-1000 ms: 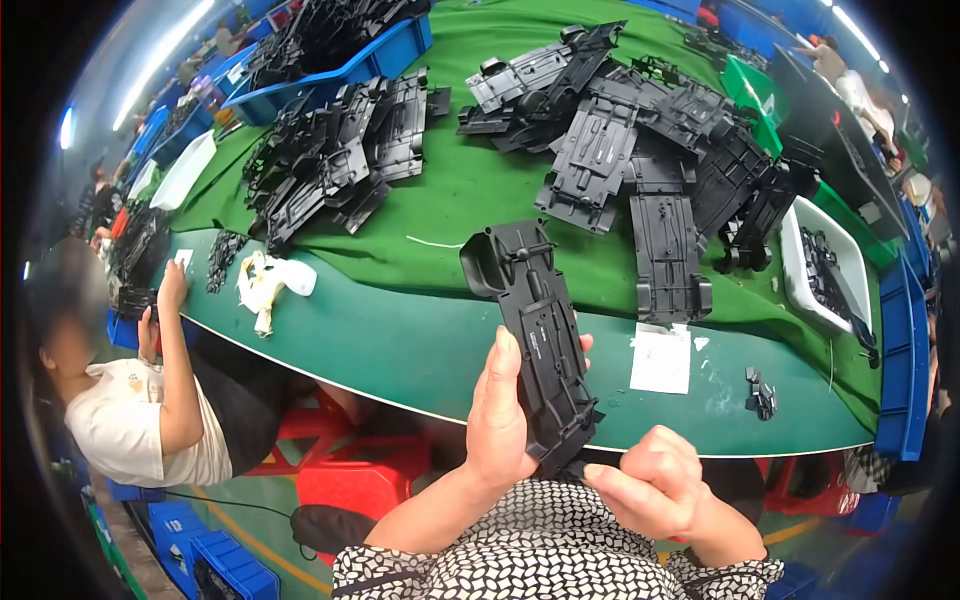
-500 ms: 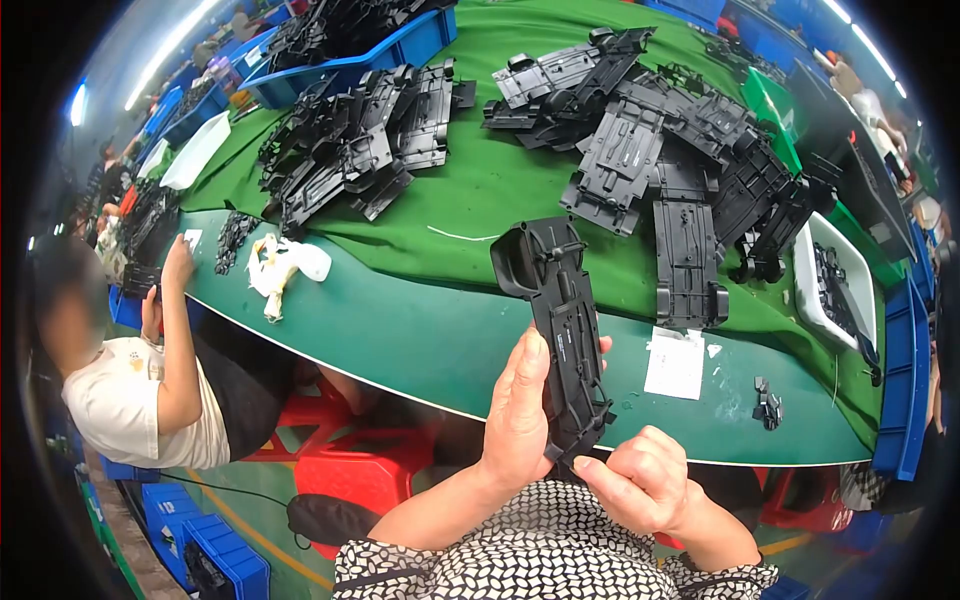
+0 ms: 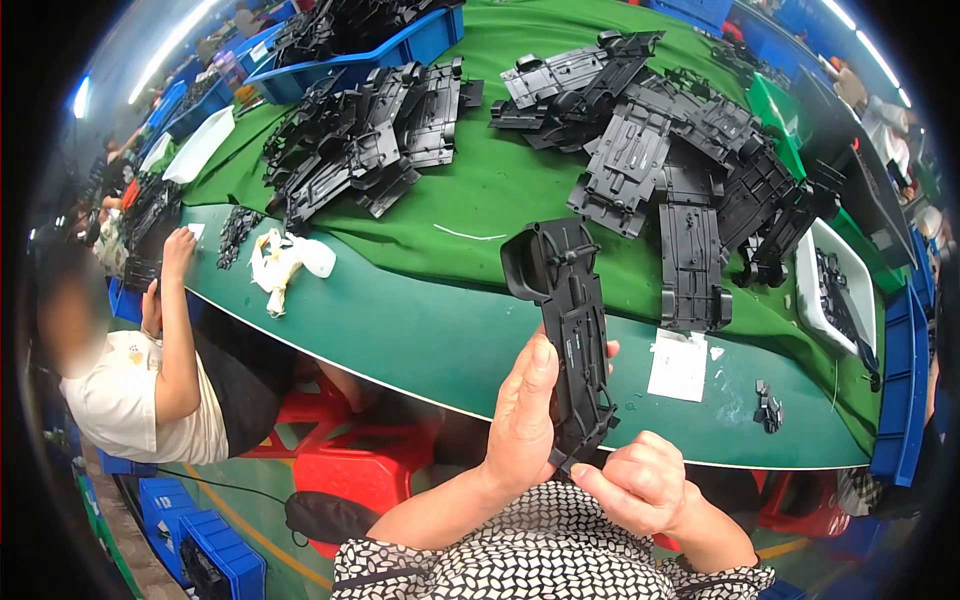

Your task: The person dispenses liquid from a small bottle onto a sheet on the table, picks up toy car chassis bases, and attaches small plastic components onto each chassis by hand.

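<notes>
A black plastic toy car chassis (image 3: 580, 345) stands tilted upright in front of me, its flared wheel-arch end at the top. Wrapped around its lower half is my left hand (image 3: 522, 420), thumb along the near side and fingertips showing at the far edge. My right hand (image 3: 635, 485) is closed at the bottom end of the chassis, thumb and index finger pinched by a small dark tab there. Whether that tab is a separate piece or part of the chassis I cannot tell. Near my right hand, a white paper (image 3: 677, 366) and some small black parts (image 3: 768, 407) lie on the green table (image 3: 430, 335).
Black chassis are piled at the right (image 3: 690, 150) and left (image 3: 375, 145) on green cloth. A white bin (image 3: 808, 285) of black parts stands at right, a blue crate (image 3: 420, 40) at the back. A co-worker (image 3: 150, 380) sits at left, beside a white plastic bag (image 3: 285, 265).
The view has shifted slightly. Both hands keep nearly the same hold on the chassis, with the right hand still at its lower end.
</notes>
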Motion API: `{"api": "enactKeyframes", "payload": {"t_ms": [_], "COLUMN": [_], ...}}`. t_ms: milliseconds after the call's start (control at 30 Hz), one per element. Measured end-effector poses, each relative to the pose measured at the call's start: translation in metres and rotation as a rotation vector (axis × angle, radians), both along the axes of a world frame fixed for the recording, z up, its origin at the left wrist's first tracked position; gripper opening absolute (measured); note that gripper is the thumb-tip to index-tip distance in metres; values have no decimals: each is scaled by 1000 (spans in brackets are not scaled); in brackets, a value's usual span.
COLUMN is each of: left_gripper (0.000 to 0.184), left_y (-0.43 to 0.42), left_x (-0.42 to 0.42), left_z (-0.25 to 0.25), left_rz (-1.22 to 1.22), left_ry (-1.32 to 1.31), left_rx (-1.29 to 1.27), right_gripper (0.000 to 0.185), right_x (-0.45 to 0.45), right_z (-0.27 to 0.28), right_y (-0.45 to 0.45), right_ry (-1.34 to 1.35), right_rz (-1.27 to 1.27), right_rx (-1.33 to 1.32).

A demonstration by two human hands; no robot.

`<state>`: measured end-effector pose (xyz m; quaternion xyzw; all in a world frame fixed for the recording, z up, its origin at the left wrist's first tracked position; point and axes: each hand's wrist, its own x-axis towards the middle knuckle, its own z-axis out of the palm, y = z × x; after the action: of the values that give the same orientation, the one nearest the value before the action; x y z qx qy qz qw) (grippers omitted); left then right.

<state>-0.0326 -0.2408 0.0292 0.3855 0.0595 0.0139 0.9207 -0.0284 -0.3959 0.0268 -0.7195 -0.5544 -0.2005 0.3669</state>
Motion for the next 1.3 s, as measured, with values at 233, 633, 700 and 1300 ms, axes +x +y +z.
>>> {"api": "enactKeyframes", "payload": {"t_ms": [233,633,700,1300], "left_gripper": [59,57,57,48], "left_y": [-1,4,2,103], "left_x": [-3,-8,-12,72], "left_z": [0,-9,-9,63], "left_rz": [27,189,198,207], "left_ry": [-37,-403,-402,44], "left_rx": [29,250,255,-196], "right_gripper": [35,16,16,14], "right_x": [0,-23,-22,-34], "right_z": [-5,3,2,8], "right_y": [1,-1,2,-75], "right_ry": [-3,1688,1771,602], "right_rz": [-19,-79,-45,-787], "right_rx": [25,220,235,-77]}}
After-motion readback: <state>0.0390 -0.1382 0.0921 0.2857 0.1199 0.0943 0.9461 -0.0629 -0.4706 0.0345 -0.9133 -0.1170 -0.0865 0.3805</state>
